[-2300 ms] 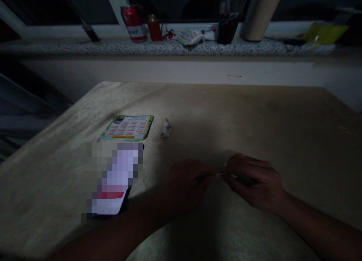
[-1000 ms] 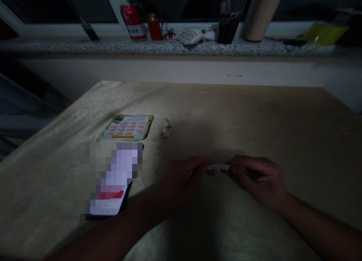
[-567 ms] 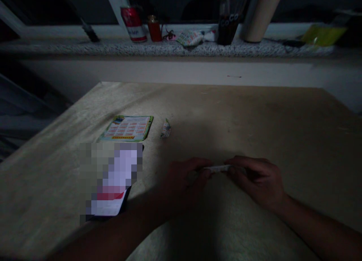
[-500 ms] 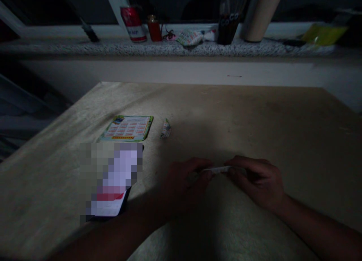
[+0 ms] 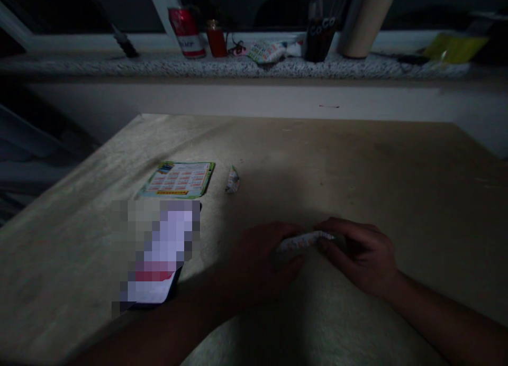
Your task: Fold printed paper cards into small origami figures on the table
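A folded strip of printed paper point(image 5: 304, 241), whitish with coloured marks, is held above the table. The thumb and fingers of my right hand point(image 5: 363, 252) are closed on its right end. My left hand point(image 5: 262, 255) is around the strip's left part. Its index finger lies along the back edge, while the thumb stands apart below the paper, so the left hand is open. Shadow hides the other left fingers. Beyond my left hand, a small folded piece of printed paper point(image 5: 232, 180) lies on the table.
A phone point(image 5: 159, 294) with a lit, blurred screen lies left of my left forearm. Behind it is a printed card point(image 5: 178, 178) with a green border. On the windowsill point(image 5: 159, 65) stand a red can point(image 5: 186, 33), a red bottle point(image 5: 216, 40), a crumpled wrapper point(image 5: 268, 52) and a drink cup point(image 5: 320, 30).
My left thumb has come away from the paper strip and moved down. More of the strip's printed face shows now. My right hand keeps its pinch almost in place.
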Demonstrator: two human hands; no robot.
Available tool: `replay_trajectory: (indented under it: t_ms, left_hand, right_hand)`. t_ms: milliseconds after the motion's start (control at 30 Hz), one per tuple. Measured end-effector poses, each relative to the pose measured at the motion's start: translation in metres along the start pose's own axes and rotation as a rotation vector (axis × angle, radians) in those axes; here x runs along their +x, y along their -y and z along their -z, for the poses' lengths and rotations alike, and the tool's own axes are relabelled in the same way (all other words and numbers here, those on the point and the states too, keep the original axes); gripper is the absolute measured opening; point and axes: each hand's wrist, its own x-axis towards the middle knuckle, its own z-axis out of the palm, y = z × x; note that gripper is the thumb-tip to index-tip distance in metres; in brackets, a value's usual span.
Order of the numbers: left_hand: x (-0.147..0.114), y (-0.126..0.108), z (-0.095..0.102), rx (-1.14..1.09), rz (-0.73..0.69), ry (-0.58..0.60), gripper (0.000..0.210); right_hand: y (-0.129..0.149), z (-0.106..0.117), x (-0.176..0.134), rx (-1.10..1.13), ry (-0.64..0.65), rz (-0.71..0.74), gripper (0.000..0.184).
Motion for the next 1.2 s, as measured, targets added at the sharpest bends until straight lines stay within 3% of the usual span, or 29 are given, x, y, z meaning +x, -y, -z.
replay_trajectory:
  t_ms: [200,467,733,833,1000,1100,1200]
  left_hand:
    - [0.004,0.003,0.001,0.017,0.003,0.110,0.019]
    - [0.002,0.001,-0.002,-0.113,0.107,0.130,0.028]
    - [0.001,-0.001,-0.007,-0.041,0.137,0.168,0.036]
    - [0.000,-0.001,-0.007,0.050,0.072,0.103,0.036]
    - [-0.002,-0.004,-0.010,0.250,-0.156,0.008,0.035]
    - [0.000,-0.007,-0.014,0.312,-0.202,0.036,0.037]
    - [0.001,-0.006,-0.017,0.266,-0.161,0.106,0.031]
  right_hand:
    - [0.005,0.001,0.002,-0.015,-0.028,0.001,0.020]
    - [0.005,0.001,0.002,0.016,-0.005,0.018,0.020]
    - [0.004,-0.001,0.002,0.034,0.001,0.000,0.016]
    - [0.006,-0.002,0.004,0.020,-0.030,-0.026,0.012]
    - [0.007,-0.002,0.005,0.047,-0.020,-0.073,0.004]
    - [0.008,-0.003,0.006,0.063,-0.022,-0.088,0.006]
    - [0.008,-0.002,0.006,0.077,-0.013,-0.078,0.008]
